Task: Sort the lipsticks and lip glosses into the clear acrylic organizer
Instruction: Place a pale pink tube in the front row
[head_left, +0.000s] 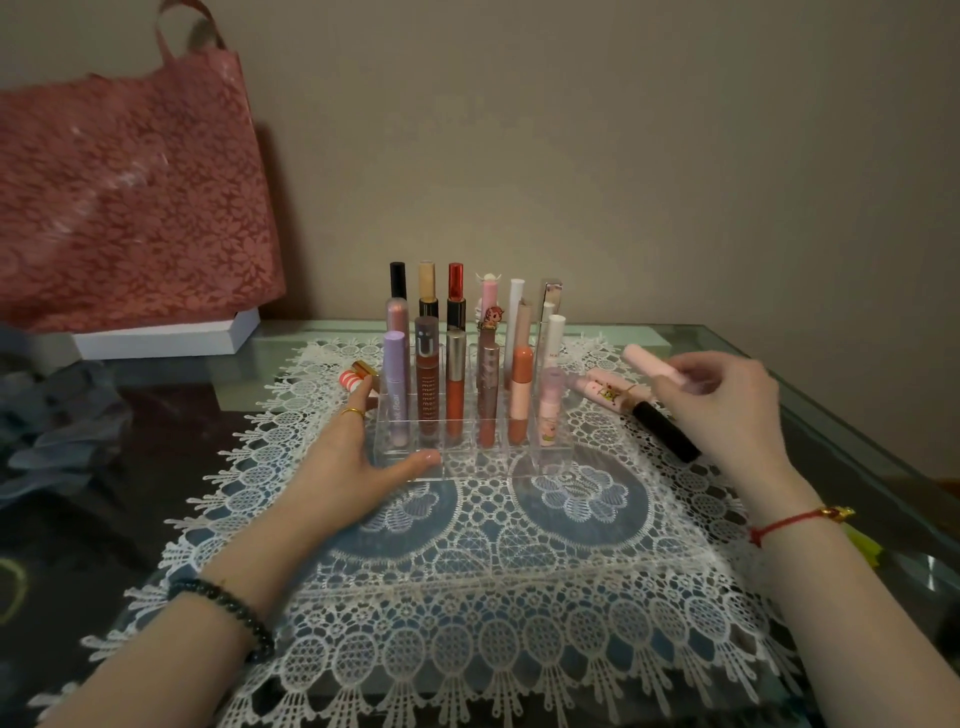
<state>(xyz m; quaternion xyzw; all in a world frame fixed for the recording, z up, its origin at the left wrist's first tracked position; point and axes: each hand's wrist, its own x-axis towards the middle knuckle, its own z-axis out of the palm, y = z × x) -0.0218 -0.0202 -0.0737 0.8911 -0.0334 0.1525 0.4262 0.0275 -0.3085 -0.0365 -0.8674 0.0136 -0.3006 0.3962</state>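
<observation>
Right hand (727, 410) grips smooth pink tube (655, 365) (cylindrical); left hand (358, 457), open, steadies clear acrylic organizer (467, 462).

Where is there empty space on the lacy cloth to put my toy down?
The lace cloth is bare in front of the organizer, between the left hand and right hand. Crowded: tubes beside the organizer, striped tube left, black tube right.
</observation>
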